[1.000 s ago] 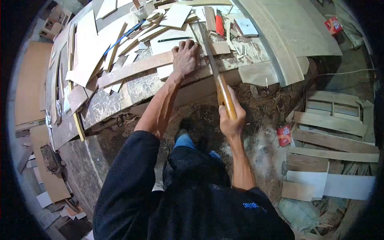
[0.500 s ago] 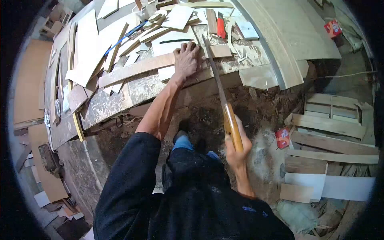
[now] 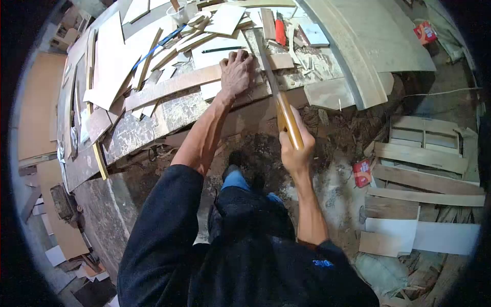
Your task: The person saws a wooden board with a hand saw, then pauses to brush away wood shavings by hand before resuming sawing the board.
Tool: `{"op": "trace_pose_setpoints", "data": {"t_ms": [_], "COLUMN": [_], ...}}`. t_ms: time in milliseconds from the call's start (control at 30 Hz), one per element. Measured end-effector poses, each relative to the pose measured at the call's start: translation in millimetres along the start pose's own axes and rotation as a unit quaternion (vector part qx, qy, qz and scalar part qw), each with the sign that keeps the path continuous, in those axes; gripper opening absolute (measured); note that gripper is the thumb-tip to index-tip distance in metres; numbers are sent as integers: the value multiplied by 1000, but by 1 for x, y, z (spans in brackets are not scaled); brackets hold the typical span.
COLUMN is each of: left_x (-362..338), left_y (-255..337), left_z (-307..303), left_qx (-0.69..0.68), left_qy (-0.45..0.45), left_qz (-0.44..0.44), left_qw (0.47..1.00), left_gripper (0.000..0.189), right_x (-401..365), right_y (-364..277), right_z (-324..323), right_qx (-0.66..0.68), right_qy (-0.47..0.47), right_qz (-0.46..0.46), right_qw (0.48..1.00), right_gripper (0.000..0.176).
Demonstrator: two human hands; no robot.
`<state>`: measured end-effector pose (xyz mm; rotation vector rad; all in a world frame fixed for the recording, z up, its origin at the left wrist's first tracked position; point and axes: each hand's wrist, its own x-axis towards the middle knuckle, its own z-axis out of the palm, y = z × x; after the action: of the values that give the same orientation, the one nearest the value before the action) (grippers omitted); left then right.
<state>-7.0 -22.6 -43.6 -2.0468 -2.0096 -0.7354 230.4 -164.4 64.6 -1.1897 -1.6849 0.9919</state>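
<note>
My left hand (image 3: 238, 74) presses down on a long, thin wooden strip (image 3: 179, 88) along the bench's near edge, its fingers curled over the strip. Gripped in my right hand (image 3: 296, 146) is a handsaw (image 3: 290, 124) by its yellow-brown wooden handle. The saw's long blade (image 3: 270, 71) crosses the strip just right of my left hand and points away from me. A dark pencil (image 3: 223, 49) lies on a white board beyond my left fingers.
Offcuts and white panels (image 3: 110, 61) cover the left of the worn workbench (image 3: 176, 113). A red-handled tool (image 3: 280, 31) lies among scraps behind the blade. A long curved board (image 3: 353, 56) spans the right side. Stacked wood pieces (image 3: 419, 158) and a red packet (image 3: 361, 173) are on the floor.
My right hand has pushed the saw forward, away from my body, so more of the blade is past the strip. The left hand stays in place on the wood.
</note>
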Motion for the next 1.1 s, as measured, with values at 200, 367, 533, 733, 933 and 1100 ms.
{"op": "trace_pose_setpoints", "data": {"t_ms": [200, 367, 533, 733, 933, 1100], "left_x": [0, 8, 0, 3, 4, 5], "left_y": [-2, 4, 0, 0, 3, 8], "left_z": [-3, -17, -5, -4, -9, -18], "left_qx": [24, -24, -12, -23, -28, -37], "left_qy": [26, -69, -17, -3, -10, -19], "left_qz": [22, -21, -5, 10, -3, -3], "left_qw": [999, 997, 1000, 1000, 1000, 999], "left_gripper": [46, 50, 45, 46, 47, 47], "right_x": [-42, -3, -52, -22, -45, 5], "right_y": [-6, -1, -4, 10, 5, 24], "right_z": [-15, 3, -9, 1, -7, 16], "right_qx": [0, 10, 27, 11, 6, -48], "right_qy": [1, -14, 5, 10, 29, 41], "right_qz": [-14, 30, 36, 10, -6, -79], "right_qw": [1000, 999, 999, 1000, 1000, 995], "right_gripper": [56, 58, 56, 57, 56, 58]}}
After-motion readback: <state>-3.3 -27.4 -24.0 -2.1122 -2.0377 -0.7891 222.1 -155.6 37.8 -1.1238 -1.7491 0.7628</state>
